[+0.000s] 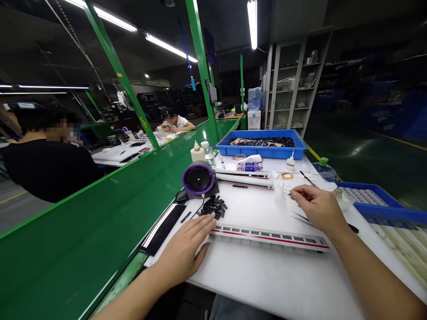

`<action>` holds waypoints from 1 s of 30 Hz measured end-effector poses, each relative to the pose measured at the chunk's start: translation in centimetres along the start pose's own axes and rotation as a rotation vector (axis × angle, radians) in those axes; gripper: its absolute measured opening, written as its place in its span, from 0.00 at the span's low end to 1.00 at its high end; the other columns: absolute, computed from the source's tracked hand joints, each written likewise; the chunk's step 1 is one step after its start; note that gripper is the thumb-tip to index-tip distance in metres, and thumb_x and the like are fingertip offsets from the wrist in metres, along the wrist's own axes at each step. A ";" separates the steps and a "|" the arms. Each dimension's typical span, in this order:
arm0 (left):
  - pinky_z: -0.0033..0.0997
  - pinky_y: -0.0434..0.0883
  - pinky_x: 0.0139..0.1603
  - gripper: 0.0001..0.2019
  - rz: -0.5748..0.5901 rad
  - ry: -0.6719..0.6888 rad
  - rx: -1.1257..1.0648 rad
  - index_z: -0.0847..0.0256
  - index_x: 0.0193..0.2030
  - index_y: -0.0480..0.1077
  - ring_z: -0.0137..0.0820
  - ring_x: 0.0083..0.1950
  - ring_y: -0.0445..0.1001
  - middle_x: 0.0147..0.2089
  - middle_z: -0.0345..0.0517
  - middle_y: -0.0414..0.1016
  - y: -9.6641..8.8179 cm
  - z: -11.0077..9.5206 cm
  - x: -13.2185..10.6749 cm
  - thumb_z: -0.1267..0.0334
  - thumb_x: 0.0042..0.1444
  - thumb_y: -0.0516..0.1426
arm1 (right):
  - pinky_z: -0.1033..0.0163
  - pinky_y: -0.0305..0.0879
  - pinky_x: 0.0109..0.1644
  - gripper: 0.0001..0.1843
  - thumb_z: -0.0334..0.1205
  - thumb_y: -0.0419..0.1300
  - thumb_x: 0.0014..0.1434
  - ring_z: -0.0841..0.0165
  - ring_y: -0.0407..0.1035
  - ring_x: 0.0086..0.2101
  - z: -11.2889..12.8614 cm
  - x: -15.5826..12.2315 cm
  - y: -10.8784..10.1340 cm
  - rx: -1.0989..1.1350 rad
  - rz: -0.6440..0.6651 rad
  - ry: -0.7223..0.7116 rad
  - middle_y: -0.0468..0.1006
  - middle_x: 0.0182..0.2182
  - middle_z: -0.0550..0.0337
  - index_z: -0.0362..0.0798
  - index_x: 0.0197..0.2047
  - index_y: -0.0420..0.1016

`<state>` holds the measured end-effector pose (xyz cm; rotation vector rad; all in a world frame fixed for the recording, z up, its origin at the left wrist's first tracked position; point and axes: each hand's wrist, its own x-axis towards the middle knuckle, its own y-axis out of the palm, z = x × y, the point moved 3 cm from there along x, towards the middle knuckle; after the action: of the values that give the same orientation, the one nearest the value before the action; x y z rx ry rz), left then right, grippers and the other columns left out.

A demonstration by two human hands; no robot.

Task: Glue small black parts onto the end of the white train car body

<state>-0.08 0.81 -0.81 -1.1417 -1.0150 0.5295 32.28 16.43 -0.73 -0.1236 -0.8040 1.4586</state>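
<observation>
Resting flat on the white surface [267, 275], the left hand [187, 249] lies palm down, fingers spread and loose, gripping nothing, its fingertips touching the left end of the long white strip with the red line [270, 237]. That strip lies near the front edge of the surface, its long axis running left to right, tilting slightly nearer the person at its right end, which points toward the blue tray of white strips [383, 209] at the right edge. The right hand [316, 205] sits just behind the strip, fingers curled and pinched on something small and pale by a scrap of white tissue [283, 192]; what it pinches is too small to tell. Tweezers [302, 218] lie under that hand, tips pointing left.

Just behind the left hand's fingertips, a heap of small black parts [213, 206] sits in front of a round purple-rimmed device [199, 179]. A black strip with a bright edge [163, 227] lies along the left edge. Two more long strips [243, 178] lie parallel further back, and a blue bin of dark pieces [263, 144] holds the far edge, with glue bottles [200, 152] at its left. Beyond the green conveyor [100, 222], two other people sit at work.
</observation>
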 end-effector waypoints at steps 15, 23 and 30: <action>0.46 0.66 0.63 0.39 0.069 -0.166 -0.495 0.57 0.71 0.37 0.37 0.65 0.64 0.66 0.55 0.62 4.1 3.0 0.2 0.71 0.57 0.53 | 0.45 0.65 0.49 0.10 0.24 0.55 0.56 0.51 0.61 0.49 13.5 -9.5 14.1 -0.245 0.157 -0.649 0.69 0.50 0.47 0.46 0.32 0.74; 0.41 0.67 0.62 0.29 -0.001 -0.179 -0.592 0.63 0.64 0.48 0.34 0.63 0.67 0.63 0.58 0.65 4.6 3.5 -0.3 0.73 0.56 0.52 | 0.41 0.64 0.53 0.14 0.24 0.53 0.54 0.49 0.58 0.54 13.6 -10.1 17.4 -0.318 0.195 -0.614 0.66 0.55 0.45 0.45 0.40 0.75; 0.37 0.71 0.56 0.08 0.135 -0.031 -0.271 0.59 0.42 0.68 0.36 0.60 0.70 0.68 0.50 0.61 4.0 3.6 0.1 0.71 0.61 0.49 | 0.51 0.64 0.52 0.08 0.31 0.54 0.58 0.58 0.66 0.47 11.7 -6.4 6.9 -0.059 -0.066 -0.547 0.71 0.45 0.51 0.49 0.38 0.73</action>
<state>-2.56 4.12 -4.20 -1.4542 -1.0637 0.5293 20.67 7.19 1.63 0.2685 -1.2804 1.4218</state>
